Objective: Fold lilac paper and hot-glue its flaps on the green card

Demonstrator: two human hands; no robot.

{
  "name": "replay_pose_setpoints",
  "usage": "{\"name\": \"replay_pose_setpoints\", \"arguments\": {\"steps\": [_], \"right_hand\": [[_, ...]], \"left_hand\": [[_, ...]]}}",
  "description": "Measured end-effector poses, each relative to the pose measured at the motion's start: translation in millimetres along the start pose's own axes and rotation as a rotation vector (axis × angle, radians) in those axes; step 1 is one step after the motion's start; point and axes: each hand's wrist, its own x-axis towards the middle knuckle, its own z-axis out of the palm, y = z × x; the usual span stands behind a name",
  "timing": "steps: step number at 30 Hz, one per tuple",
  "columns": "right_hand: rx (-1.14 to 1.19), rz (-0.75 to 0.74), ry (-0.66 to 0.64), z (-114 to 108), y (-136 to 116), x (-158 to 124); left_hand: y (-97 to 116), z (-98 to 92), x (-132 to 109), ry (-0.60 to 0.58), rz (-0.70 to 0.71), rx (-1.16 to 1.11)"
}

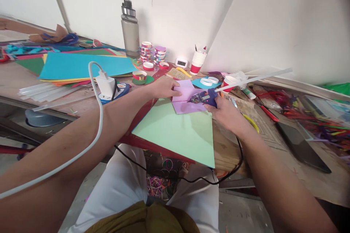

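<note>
My right hand (pixel 225 111) is wrapped round a blue hot glue gun (pixel 208 98). A long clear glue stick (pixel 254 79) juts out of its back, and its nozzle reaches over a folded lilac sheet of paper (pixel 183 107). With fingers closed at the sheet's left edge, my left hand (pixel 164 87) pinches its raised part. Beneath the lilac paper lies a larger pale green sheet (pixel 177 131), its near corner jutting past the table edge. A black cord (pixel 240 156) hangs from the glue gun across my lap.
Coloured sheets (pixel 87 64) and clear glue sticks (pixel 51 91) lie left, near a white plug (pixel 106 86) with a cable over my left arm. Behind stand a water bottle (pixel 130 31), paper rings (pixel 146 52) and stacked cups (pixel 197 62). A phone (pixel 302 147) and red cutter (pixel 269 112) lie right.
</note>
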Motion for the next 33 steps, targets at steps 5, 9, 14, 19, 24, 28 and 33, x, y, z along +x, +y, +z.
{"name": "replay_pose_setpoints", "arguments": {"steps": [5, 9, 14, 19, 24, 28, 33], "right_hand": [[0.067, -0.037, -0.037, 6.2, -9.7, 2.3], [0.077, -0.086, -0.075, 12.3, -19.7, 5.5], [0.065, -0.116, -0.083, 15.6, -26.6, 8.2], [0.097, -0.148, -0.099, 10.3, -24.5, 4.6], [0.139, -0.116, -0.103, -0.3, -15.2, -3.4], [0.106, -0.059, -0.063, -2.4, -12.8, -4.2], [0.077, -0.084, -0.060, 5.7, -19.8, 1.4]], "left_hand": [[-2.4, 1.3, 1.9, 0.003, -0.036, -0.057], [-1.3, 2.2, 2.1, -0.024, -0.088, -0.133], [0.0, 1.7, 1.9, -0.037, -0.091, -0.164], [-1.0, 1.8, 1.8, -0.026, -0.070, -0.162], [-3.3, 3.2, 1.2, -0.018, -0.085, -0.191], [-5.0, 3.8, 1.2, -0.052, -0.103, -0.270], [-4.9, 3.1, 1.9, -0.069, -0.105, -0.265]]}}
